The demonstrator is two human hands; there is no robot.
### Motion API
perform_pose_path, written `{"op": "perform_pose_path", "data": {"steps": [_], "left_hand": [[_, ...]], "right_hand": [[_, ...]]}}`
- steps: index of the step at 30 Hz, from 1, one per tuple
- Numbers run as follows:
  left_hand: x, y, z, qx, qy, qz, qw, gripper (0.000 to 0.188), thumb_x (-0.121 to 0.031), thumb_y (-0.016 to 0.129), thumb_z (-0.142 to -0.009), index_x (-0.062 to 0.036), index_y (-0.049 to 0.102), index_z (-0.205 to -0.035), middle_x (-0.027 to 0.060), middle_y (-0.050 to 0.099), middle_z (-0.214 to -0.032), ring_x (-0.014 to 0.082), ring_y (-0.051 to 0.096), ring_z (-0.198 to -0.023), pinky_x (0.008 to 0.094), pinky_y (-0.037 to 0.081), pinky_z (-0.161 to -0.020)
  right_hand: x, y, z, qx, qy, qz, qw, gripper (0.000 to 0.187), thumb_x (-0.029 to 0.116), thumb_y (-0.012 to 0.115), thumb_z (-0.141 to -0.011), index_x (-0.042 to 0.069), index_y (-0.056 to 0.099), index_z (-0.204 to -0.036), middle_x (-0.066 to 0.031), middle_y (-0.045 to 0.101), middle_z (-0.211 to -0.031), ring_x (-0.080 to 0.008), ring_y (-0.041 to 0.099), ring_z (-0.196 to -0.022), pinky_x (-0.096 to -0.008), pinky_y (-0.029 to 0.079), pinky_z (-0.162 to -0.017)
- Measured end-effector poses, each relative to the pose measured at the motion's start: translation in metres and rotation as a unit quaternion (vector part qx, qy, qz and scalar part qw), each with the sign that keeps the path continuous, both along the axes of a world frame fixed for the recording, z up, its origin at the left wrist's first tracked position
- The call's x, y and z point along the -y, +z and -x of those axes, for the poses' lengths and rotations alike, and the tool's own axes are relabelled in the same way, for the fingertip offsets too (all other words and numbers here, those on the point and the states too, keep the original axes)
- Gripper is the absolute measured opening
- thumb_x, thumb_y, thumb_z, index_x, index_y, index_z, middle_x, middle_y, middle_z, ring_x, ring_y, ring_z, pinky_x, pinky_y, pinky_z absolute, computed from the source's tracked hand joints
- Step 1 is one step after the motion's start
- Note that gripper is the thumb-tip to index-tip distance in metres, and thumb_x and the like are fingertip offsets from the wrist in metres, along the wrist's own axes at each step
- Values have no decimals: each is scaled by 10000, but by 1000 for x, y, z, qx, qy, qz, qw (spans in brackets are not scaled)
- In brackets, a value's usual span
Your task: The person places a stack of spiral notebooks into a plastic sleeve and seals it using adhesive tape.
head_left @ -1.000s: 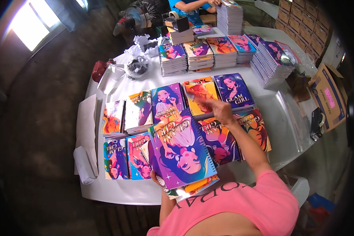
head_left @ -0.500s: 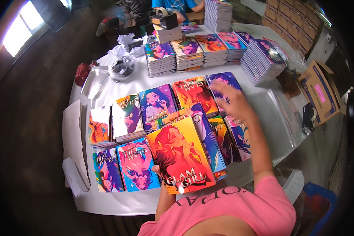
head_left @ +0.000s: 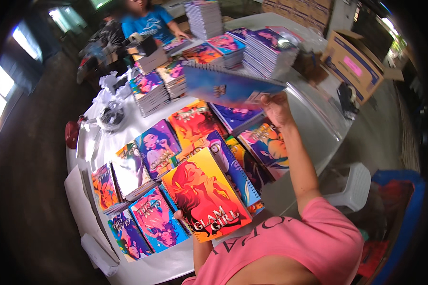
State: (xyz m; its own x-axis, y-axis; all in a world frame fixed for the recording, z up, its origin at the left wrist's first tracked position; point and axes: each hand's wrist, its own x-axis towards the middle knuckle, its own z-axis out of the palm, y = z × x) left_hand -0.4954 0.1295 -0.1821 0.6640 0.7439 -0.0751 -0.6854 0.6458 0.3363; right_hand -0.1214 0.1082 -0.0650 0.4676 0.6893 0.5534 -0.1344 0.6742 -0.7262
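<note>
Stack of spiral notebooks (head_left: 202, 190) gripped in the left hand (head_left: 179, 215), likely weighty, slick-covered, best supported from beneath; farther out, single blue notebook (head_left: 226, 84) pinched at one corner by the right hand (head_left: 277, 110), probably light and bendable, above the bench (head_left: 97, 148).

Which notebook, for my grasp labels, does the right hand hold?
The blue notebook tilted up over the table; only this one is in the right hand.
</note>
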Motion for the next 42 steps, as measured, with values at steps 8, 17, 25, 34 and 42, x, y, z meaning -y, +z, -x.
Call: {"op": "perform_pose_path", "data": {"steps": [8, 17, 25, 34, 42], "left_hand": [[41, 14, -65, -7, -62, -10, 998, 633, -491, 461, -917, -59, 367, -1370, 124, 484, -1320, 271, 494, -1169, 408, 384, -1009], [124, 18, -228, -14, -63, -35, 997, 602, -476, 430, -936, -68, 362, -1374, 120, 478, -1324, 274, 481, -1181, 404, 368, -1025], [174, 10, -404, -37, -25, -218, 975, 575, -462, 401, -954, -76, 357, -1377, 116, 473, -1328, 277, 470, -1192, 401, 354, -1038], [232, -7, -454, -313, 205, -441, 816, 1014, -464, 809, -625, 27, 321, -1366, 162, 461, -1294, 259, 432, -1230, 386, 316, -1055], [237, -3, -489, -397, 306, -394, 770, 1063, -404, 863, -523, 20, 333, -1342, 208, 451, -1287, 307, 451, -1212, 406, 350, -1032]], "right_hand": [[47, 6, 1, 260, -45, 149, 953, 218, 35, 573, -849, 70, 700, -1021, -137, 576, -1254, -290, 485, -1228, -399, 338, -1051], [240, -34, -97, 555, -242, -20, 796, 512, 187, 718, -725, 272, 548, -1201, -134, 386, -1412, -267, 264, -1370, -581, 152, -1087], [278, -3, -249, 382, -132, 73, 912, 608, 334, 812, -604, 56, 582, -1093, -47, 635, -989, -192, 581, -973, -400, 301, -1020], [279, -92, -308, 100, 104, 232, 962, 1164, 202, 901, -488, 29, 220, -1416, -95, 448, -1271, -210, 442, -1213, -368, 346, -1041], [273, -78, -297, 179, 65, 214, 958, 944, 204, 880, -549, 61, 358, -1323, -86, 493, -1192, -201, 497, -1090, -335, 400, -955]]}}
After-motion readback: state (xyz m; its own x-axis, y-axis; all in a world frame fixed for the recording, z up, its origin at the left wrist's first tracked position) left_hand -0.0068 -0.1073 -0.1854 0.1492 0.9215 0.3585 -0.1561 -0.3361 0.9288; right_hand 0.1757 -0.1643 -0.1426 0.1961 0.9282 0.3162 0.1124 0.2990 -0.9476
